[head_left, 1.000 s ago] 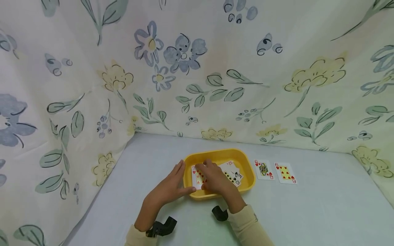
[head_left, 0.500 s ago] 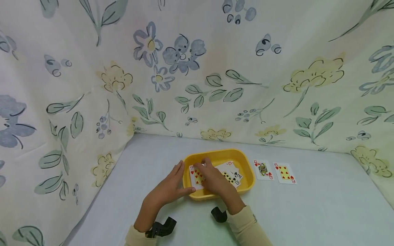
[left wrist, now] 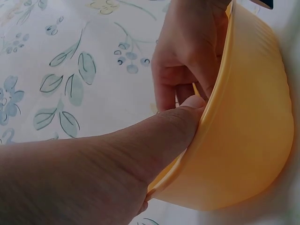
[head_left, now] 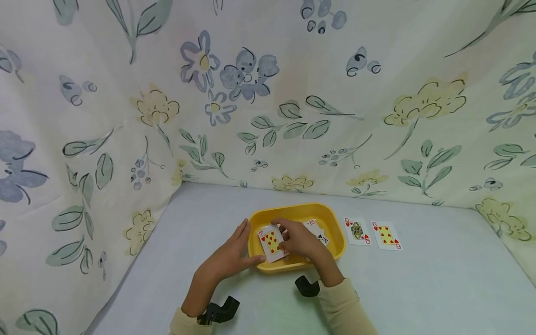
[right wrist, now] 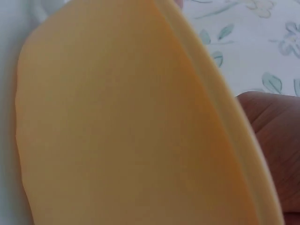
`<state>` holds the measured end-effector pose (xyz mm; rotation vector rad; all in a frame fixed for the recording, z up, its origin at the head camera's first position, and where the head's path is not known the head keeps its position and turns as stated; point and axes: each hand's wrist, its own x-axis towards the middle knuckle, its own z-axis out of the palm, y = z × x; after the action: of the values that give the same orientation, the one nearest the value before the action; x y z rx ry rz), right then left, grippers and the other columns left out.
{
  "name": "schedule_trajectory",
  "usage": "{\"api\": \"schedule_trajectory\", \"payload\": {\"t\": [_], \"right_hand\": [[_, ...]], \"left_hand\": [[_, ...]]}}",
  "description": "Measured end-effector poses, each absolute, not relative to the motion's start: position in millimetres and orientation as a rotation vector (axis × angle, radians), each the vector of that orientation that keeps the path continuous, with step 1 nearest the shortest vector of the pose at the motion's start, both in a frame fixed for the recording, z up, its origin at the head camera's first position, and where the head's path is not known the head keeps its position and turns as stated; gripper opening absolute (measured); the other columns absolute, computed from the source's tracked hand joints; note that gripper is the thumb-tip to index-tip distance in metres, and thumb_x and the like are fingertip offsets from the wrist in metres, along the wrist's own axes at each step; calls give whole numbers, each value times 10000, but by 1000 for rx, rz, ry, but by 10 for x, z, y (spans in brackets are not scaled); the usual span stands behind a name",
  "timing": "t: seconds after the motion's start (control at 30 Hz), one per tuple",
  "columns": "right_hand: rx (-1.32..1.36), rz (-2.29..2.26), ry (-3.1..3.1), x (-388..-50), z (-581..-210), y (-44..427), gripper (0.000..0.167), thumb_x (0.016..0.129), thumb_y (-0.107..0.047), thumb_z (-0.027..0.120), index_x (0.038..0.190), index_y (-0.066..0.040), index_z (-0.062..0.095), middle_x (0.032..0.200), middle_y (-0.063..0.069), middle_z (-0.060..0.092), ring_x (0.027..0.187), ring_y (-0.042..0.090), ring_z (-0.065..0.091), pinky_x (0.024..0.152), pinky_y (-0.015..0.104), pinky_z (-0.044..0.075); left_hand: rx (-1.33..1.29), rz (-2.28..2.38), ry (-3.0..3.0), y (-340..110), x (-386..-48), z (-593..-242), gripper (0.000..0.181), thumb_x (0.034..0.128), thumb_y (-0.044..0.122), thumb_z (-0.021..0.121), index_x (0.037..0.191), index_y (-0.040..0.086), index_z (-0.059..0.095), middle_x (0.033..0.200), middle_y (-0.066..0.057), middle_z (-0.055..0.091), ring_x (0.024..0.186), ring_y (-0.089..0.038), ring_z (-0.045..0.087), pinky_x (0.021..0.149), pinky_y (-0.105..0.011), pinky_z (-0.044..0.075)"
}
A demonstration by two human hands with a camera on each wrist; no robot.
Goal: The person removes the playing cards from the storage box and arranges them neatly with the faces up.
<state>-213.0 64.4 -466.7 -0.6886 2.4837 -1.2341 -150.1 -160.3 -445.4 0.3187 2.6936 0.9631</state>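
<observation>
My left hand (head_left: 230, 256) holds the left end of a yellow plastic tub (head_left: 341, 232), fingers along the outside and thumb over the front rim. In the left wrist view the thumb lies on the tub's rim (left wrist: 220, 89). Inside the tub my right hand (head_left: 303, 239) pinches a seven of hearts (head_left: 271, 243) by its right side, fingers bent. That card is face up and tilted. More playing cards (head_left: 316, 230), a king of clubs among them, lie partly hidden under the right hand. The right wrist view shows mostly the tub's outer wall (right wrist: 117, 117).
To the right of the tub a queen of hearts (head_left: 357, 231) and a six of hearts (head_left: 387, 235) lie face up side by side on the pale table (head_left: 452, 270). Floral cloth (head_left: 268, 107) hangs behind and at the left.
My right hand has shifted right and turned a little, and the seven of hearts has tilted with it. More of that card's face shows. The left hand has stayed on the tub.
</observation>
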Motion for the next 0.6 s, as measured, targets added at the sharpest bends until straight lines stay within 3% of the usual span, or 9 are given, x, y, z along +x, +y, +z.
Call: {"api": "schedule_trajectory", "payload": {"t": [0.23,0.6], "right_hand": [[-541,-1266,2482,-2161,-4674,742,636,808,91,790,1397,-52,600,968,56,608,798,204,571,671,311,529],[-482,-1262,2500,-2193,-4641,820,649,785,80,820,1379,-90,619,934,33,592,821,200,558,697,306,519]], "left_hand": [[303,956,2686,-1604,-1505,-4455,1064,907,456,777,1633,10,139,1711,-151,71,1549,-337,164,1202,-536,250],[303,959,2687,-1601,-1503,-4455,1062,911,447,776,1632,6,135,1712,-142,59,1552,-326,156,1207,-524,243]]}}
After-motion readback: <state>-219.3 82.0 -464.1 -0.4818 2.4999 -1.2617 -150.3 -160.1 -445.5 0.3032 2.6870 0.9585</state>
